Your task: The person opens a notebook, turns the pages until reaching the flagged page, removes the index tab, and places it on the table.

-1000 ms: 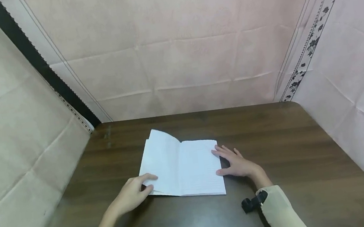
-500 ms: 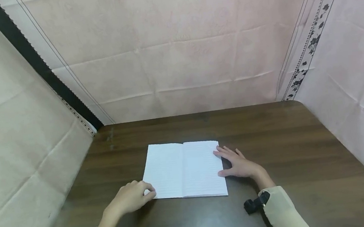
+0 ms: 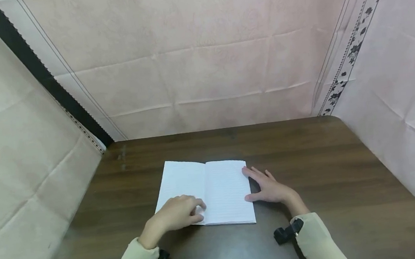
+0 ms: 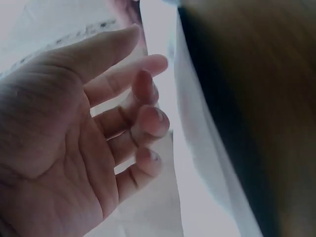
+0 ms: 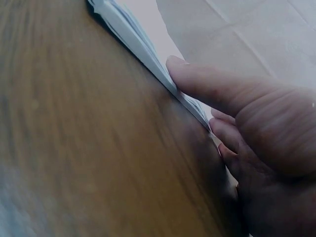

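1. Here, from the head view, a white-paged notebook (image 3: 227,189) lies spread on the wood-grained bench (image 3: 312,169), its right page lined; the left hand (image 3: 176,213) bends over the left page.
2. Left wrist: its fingers (image 4: 152,120) curl loosely, free.
3. Right wrist: the right hand (image 5: 247,123), unclenched, sets its thumb against thin stacked pages.

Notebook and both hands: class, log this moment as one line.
lined notebook: open on wood-grain table | left hand: over left page | right hand: at right page's outer edge
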Demonstrator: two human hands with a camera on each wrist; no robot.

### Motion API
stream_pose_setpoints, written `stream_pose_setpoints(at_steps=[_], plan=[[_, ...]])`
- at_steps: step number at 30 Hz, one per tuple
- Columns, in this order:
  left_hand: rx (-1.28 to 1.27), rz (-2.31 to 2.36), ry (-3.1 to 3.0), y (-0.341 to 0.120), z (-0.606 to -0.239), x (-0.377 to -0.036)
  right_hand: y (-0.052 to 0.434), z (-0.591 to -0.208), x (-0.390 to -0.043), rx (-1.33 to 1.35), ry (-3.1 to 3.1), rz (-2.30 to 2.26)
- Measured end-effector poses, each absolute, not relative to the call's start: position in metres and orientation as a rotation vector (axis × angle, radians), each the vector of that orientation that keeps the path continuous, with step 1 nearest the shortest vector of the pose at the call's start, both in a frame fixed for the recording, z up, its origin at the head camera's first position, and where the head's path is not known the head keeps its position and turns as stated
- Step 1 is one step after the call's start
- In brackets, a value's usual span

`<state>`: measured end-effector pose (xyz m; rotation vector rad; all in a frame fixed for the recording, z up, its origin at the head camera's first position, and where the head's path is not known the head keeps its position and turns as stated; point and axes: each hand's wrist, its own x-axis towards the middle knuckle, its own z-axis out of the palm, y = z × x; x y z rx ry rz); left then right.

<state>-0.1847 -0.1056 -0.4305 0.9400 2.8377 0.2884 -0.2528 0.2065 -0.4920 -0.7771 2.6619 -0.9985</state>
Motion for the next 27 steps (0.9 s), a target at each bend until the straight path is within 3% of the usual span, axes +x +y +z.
stream_pose_setpoints(at_steps=[10,27], plan=[[1.209,0.013,2.851,-0.053,-0.442,-0.184,0.201,-0.493,-0.250,-0.790,2.680,-0.927],[1.220,-0.232,2.892,-0.012,-0.443,-0.189,0.207,-0.492,-0.252,-0.799,2.716,-0.891]])
